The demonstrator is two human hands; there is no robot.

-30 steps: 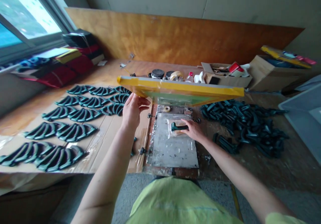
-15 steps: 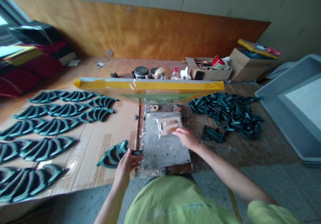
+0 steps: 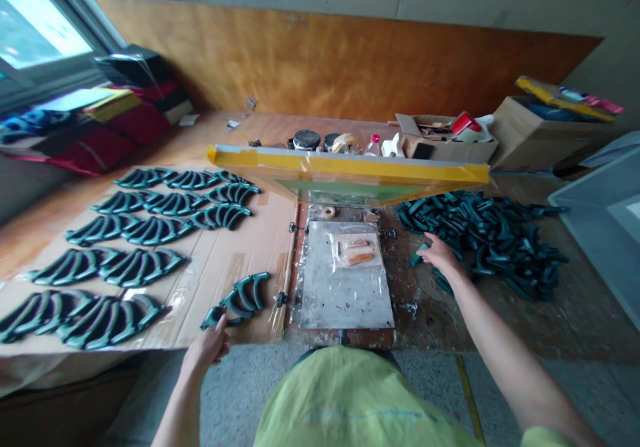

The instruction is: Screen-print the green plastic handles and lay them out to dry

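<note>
My left hand [image 3: 209, 343] is closed on the left end piece of a short row of dark green curved handle-like pieces [image 3: 245, 298], lying on the cardboard sheet [image 3: 260, 247]. My right hand [image 3: 443, 258] pinches another dark green piece [image 3: 419, 255] at the near left edge of a loose heap of them [image 3: 480, 233]. Between my hands lies a grey metal plate [image 3: 345, 300]. On it rests a small wooden block fixture [image 3: 356, 252] wrapped in clear tape, with no dark green piece on it.
A yellow-taped frame [image 3: 350, 160] stands tilted up behind the plate. Several rows of dark green pieces [image 3: 145, 267] cover the cardboard at left. Jars [image 3: 307, 140], a red-capped bottle [image 3: 373, 145] and cardboard boxes [image 3: 525, 133] stand at the back. A grey bin [image 3: 595, 233] is at right.
My right hand has moved from the block fixture to the heap and taken hold of a piece. My left hand has shifted left along the short row. The view has turned left.
</note>
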